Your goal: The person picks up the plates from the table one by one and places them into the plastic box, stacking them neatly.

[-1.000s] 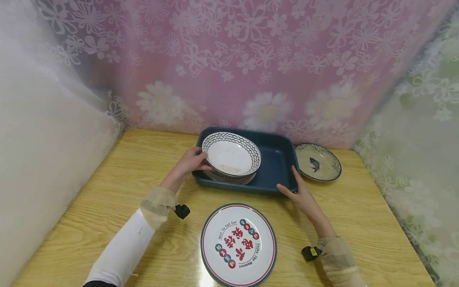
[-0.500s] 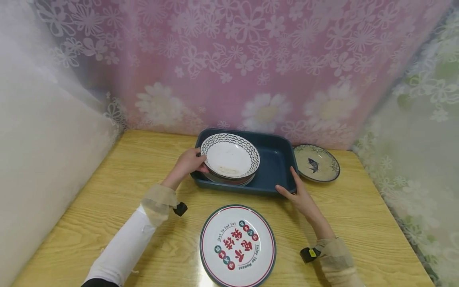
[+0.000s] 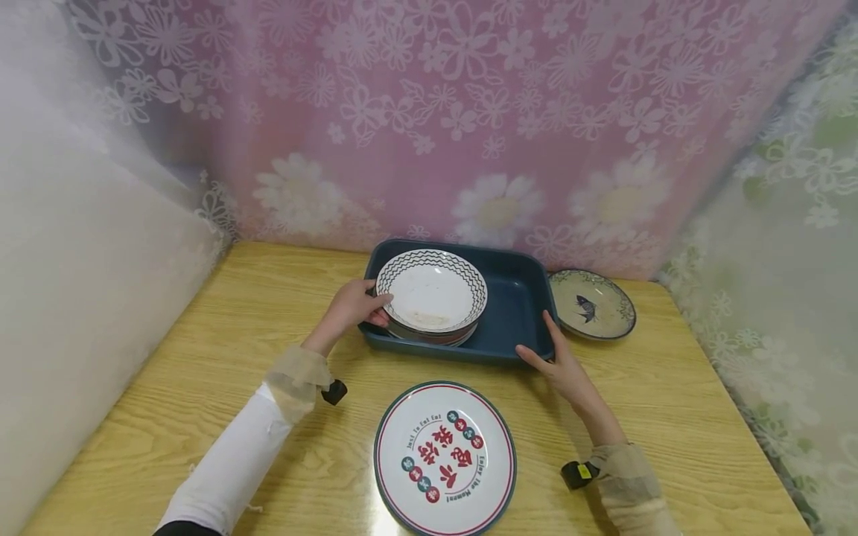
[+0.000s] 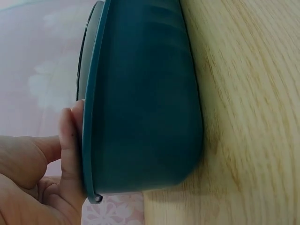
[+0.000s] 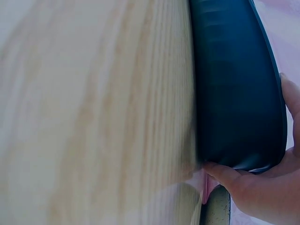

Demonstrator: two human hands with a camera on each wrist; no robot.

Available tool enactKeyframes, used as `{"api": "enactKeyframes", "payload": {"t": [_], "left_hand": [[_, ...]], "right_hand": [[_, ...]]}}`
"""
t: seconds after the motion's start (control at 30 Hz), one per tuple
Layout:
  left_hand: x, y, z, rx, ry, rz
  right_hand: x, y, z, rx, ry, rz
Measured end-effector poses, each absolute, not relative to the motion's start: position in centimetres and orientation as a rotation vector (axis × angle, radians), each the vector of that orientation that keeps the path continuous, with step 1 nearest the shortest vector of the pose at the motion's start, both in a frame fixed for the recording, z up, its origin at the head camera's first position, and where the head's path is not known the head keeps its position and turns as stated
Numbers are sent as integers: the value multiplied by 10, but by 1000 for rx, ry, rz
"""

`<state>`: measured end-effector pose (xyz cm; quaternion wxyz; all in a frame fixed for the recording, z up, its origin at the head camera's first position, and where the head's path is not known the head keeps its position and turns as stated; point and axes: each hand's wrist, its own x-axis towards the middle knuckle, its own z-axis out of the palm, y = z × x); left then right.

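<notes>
A white bowl (image 3: 430,294) with a black zigzag band lies on top of a small stack of dishes (image 3: 462,335) at the left end of a dark teal tray (image 3: 516,305). At the bowl's left rim my left hand (image 3: 355,304) pinches, the thumb lapping over the edge and the fingers lower down, beside the tray wall. In the left wrist view those fingers (image 4: 70,154) lie along the tray's rim. My right hand (image 3: 559,365) holds the tray's near right corner. In the right wrist view, its digits span the tray's end wall (image 5: 239,93).
Nearer on the wooden table (image 3: 268,461) lies a round white plate (image 3: 445,458) with red lettering and a green rim. A beige fish-patterned dish (image 3: 593,304) stands just right of the tray. Behind hangs a pink floral curtain (image 3: 469,112).
My left fingers have drawn back a little from beneath the bowl, and the thumb has slid slightly over its rim. The right hand and tray have hardly moved.
</notes>
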<state>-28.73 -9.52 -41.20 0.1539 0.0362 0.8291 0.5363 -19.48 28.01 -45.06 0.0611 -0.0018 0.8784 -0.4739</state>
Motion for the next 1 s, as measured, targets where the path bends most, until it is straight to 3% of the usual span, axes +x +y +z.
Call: {"api": "enactKeyframes", "payload": {"t": [0.43,0.7,1.0], "left_hand": [[-265,-117,-397,283,2712,1302],[-232,-136,-380,451,2718,1288],[-196,-137,-411,535,2413,1129]], "right_hand": [[-194,281,-449,-5,2636,-1448],[-195,284,-451,-11,2641,-1429],[-196,281,-453,-22,2632,-1469]]}}
